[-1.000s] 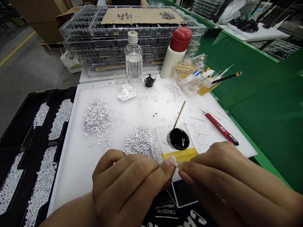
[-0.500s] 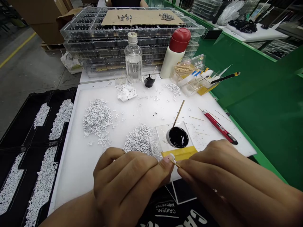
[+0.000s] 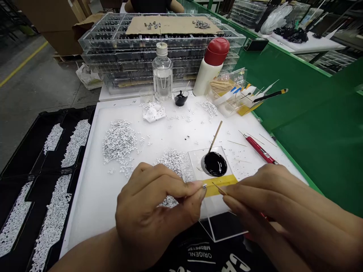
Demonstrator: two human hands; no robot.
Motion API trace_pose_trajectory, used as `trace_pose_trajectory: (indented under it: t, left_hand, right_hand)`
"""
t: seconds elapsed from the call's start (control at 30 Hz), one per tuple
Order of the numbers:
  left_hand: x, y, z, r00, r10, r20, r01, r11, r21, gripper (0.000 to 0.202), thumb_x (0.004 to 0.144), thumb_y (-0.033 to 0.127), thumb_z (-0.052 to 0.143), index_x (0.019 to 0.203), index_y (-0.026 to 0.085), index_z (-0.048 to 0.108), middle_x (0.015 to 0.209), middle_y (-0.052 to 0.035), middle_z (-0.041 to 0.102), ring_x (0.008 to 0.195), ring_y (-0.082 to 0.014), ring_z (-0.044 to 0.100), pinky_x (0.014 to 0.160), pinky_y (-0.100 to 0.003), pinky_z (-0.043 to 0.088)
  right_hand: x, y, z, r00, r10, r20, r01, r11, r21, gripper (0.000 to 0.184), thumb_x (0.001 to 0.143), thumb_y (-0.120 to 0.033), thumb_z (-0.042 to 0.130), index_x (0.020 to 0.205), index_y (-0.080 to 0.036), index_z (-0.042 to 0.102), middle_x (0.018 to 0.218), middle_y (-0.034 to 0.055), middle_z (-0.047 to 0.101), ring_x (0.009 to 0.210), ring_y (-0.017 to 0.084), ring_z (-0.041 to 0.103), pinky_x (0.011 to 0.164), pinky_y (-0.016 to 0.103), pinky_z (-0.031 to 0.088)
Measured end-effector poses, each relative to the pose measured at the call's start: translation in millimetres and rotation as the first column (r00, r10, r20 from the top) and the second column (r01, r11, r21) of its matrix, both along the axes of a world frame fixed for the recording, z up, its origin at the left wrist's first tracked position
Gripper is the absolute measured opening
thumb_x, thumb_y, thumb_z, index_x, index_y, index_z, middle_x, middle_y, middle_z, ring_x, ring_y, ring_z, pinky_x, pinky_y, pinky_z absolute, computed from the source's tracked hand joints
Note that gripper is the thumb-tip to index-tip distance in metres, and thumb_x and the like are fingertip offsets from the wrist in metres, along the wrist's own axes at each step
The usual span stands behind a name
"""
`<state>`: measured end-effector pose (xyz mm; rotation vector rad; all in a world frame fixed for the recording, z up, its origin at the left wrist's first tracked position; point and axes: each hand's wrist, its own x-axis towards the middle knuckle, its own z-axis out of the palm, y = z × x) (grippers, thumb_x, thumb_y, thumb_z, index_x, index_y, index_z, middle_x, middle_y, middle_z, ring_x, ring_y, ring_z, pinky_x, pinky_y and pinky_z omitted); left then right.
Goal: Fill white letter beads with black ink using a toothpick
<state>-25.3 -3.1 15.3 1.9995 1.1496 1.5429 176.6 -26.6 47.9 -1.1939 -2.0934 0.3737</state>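
Between the thumb and forefinger of my left hand [image 3: 159, 211] is a tiny white piece with dark marks [image 3: 204, 186]. My right hand [image 3: 263, 200] pinches a toothpick [image 3: 219, 188], its tip pointing left, a short gap from the piece. Just beyond both hands lies a clear plate [image 3: 195, 160] with a band of yellow tape [image 3: 212, 184] across it. On the plate, a shallow round cup holds glossy black paint [image 3: 216, 164], and a wooden stick [image 3: 215, 136] leans in it. A pile of small white pieces [image 3: 171, 160] lies partly behind my left hand.
Another pile of white pieces [image 3: 119, 140] lies left, beside black trays [image 3: 34, 166] on the floor side. A red utility knife [image 3: 259, 149] rests right. Behind stand a clear bottle [image 3: 162, 75], a red-capped flask [image 3: 211, 66], a toothpick box [image 3: 227, 94] and stacked clear trays [image 3: 127, 64]. A person sits beyond.
My left hand has turned, so its thumb and the small piece now show. The toothpick has drawn back from the piece, to the right. The view has shifted slightly.
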Motion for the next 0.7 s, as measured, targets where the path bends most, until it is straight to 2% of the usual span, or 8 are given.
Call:
trace_pose_trajectory:
  t: [0.17, 0.43, 0.63, 0.7]
  left_hand:
    - [1, -1, 0.4, 0.999, -0.014, 0.052, 0.016, 0.999, -0.029, 0.018, 0.083, 0.0, 0.076, 0.078, 0.015, 0.068, 0.071, 0.0076, 0.071, 0.061, -0.0051, 0.062, 0.06, -0.028, 0.046]
    - [1, 0, -1.1, 0.999, 0.002, 0.041, -0.001, 1.0, -0.019, 0.016, 0.087, 0.005, 0.077, 0.079, 0.015, 0.069, 0.068, 0.0075, 0.072, 0.061, -0.0053, 0.064, 0.058, -0.029, 0.045]
    - [-1, 4, 3.5, 0.999, 0.011, -0.048, -0.009, 0.999, 0.035, 0.018, 0.085, 0.004, 0.079, 0.075, 0.015, 0.068, 0.064, 0.0071, 0.07, 0.056, -0.0051, 0.063, 0.056, -0.027, 0.046]
    - [-1, 5, 4.4, 0.998, 0.011, -0.057, -0.009, 0.999, 0.038, 0.018, 0.085, 0.004, 0.078, 0.075, 0.015, 0.068, 0.063, 0.007, 0.07, 0.055, -0.0054, 0.063, 0.056, -0.027, 0.046]
  right_hand:
    - [-1, 2, -3.7, 1.0, 0.009, 0.013, -0.01, 0.997, 0.079, 0.014, 0.105, -0.016, 0.058, 0.106, -0.024, 0.069, 0.089, 0.0027, 0.068, 0.08, 0.013, 0.061, 0.063, 0.024, 0.055]
    - [-8, 2, -1.7, 0.998, 0.038, 0.04, -0.041, 0.996, 0.075, 0.014, 0.105, -0.018, 0.058, 0.107, -0.024, 0.07, 0.089, 0.003, 0.072, 0.078, 0.015, 0.065, 0.06, 0.028, 0.053]
    - [-7, 7, 4.9, 0.999, 0.003, 0.046, -0.007, 0.996, 0.09, 0.011, 0.103, -0.016, 0.061, 0.099, -0.019, 0.071, 0.085, 0.0012, 0.07, 0.075, 0.008, 0.066, 0.068, 0.015, 0.056]
    - [-7, 9, 6.3, 0.999, 0.008, 0.035, -0.012, 0.994, 0.105, 0.012, 0.102, -0.015, 0.063, 0.097, -0.019, 0.072, 0.083, 0.0007, 0.07, 0.073, 0.008, 0.066, 0.065, 0.016, 0.056]
